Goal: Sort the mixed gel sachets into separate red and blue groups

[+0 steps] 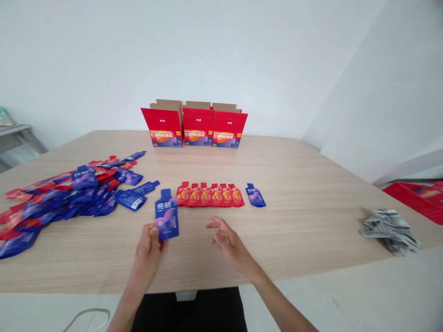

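Observation:
My left hand (149, 249) holds a blue spouted pouch (166, 215) upright by its lower edge, just above the wooden table (297, 230). My right hand (226, 240) hovers open beside it, fingers spread, holding nothing. Beyond both hands lies a row of several red pouches (209, 195), overlapping side by side, with one blue pouch (255, 195) flat at the row's right end. A big loose pile of blue and red pouches (69, 193) covers the table's left part.
Three open red cartons (194, 123) stand side by side at the table's far edge. A crumpled grey cloth (390, 231) lies near the right edge. A red crate (418, 197) sits lower, off the table's right side. A cable (86, 316) lies on the floor.

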A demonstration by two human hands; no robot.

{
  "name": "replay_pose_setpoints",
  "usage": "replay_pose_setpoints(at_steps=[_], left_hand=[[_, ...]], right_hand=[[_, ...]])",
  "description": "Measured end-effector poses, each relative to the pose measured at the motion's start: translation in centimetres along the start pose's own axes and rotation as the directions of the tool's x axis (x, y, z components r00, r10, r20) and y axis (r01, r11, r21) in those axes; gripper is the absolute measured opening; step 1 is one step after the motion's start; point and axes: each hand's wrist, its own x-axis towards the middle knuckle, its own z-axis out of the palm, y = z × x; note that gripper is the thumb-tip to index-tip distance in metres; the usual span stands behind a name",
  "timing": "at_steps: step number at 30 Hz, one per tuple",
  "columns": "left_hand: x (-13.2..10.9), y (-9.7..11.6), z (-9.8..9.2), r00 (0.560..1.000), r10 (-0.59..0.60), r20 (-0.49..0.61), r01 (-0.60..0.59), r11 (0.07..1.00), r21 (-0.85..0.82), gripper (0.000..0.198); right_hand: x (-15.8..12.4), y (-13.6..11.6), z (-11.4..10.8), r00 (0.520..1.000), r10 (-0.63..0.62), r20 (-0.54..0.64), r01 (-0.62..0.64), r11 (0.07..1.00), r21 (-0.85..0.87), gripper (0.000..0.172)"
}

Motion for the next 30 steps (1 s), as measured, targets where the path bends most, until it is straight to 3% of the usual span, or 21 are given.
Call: replay_pose_setpoints(at_steps=[2,4,7,9,11,13,16,18,20,23,30], left_hand=[[-2.7,1.8,3.3,0.983,0.039,0.179,-0.022,0.995,-0.097,0.045],[-4.7,3.1,6.2,0.95,0.045,0.308,0.004,0.988,-0.154,0.047],[-6.2,4.2,9.3,0.913,0.047,0.405,0.047,0.975,-0.219,0.044],[-6.5,4.6,10.5,0.887,0.084,0.454,0.043,0.964,-0.262,0.043],[-6.6,4.6,11.0,0.862,0.121,0.493,0.009,0.967,-0.254,0.047],[-6.5,4.2,10.9,0.851,0.13,0.509,-0.032,0.98,-0.196,0.052],[-6.4,3.1,10.6,0.863,0.13,0.489,-0.057,0.985,-0.162,0.056],[-6.6,2.2,10.5,0.871,0.144,0.469,-0.065,0.981,-0.182,0.055],[-6.8,1.7,10.7,0.879,0.153,0.451,-0.073,0.979,-0.19,0.054],[-7.1,1.5,10.9,0.882,0.158,0.443,-0.076,0.977,-0.197,0.053],[-7.0,2.0,10.6,0.889,0.15,0.433,-0.055,0.973,-0.223,0.051]], right_hand=[[0.5,-0.1,0.6,0.998,0.044,0.044,-0.049,0.99,0.131,0.068],[0.7,-0.3,0.3,0.999,0.047,0.015,-0.049,0.981,0.185,0.064],[0.3,-0.5,-1.1,0.996,0.07,-0.05,-0.06,0.982,0.179,0.053],[0.1,-0.2,-3.2,0.991,0.094,-0.096,-0.08,0.987,0.136,0.05],[0.2,0.7,-6.8,0.977,0.105,-0.185,-0.092,0.993,0.075,0.053],[1.0,2.0,-11.7,0.939,0.103,-0.329,-0.105,0.994,0.012,0.061],[2.9,4.3,-20.2,0.817,0.067,-0.573,-0.202,0.964,-0.175,0.061],[4.1,5.5,-24.9,0.742,0.028,-0.67,-0.37,0.851,-0.374,0.052],[5.2,6.4,-27.8,0.712,0.019,-0.702,-0.501,0.714,-0.49,0.046],[6.5,7.1,-28.8,0.712,0.026,-0.702,-0.559,0.626,-0.544,0.04],[8.8,8.3,-25.7,0.738,-0.032,-0.675,-0.566,0.516,-0.643,0.039]])
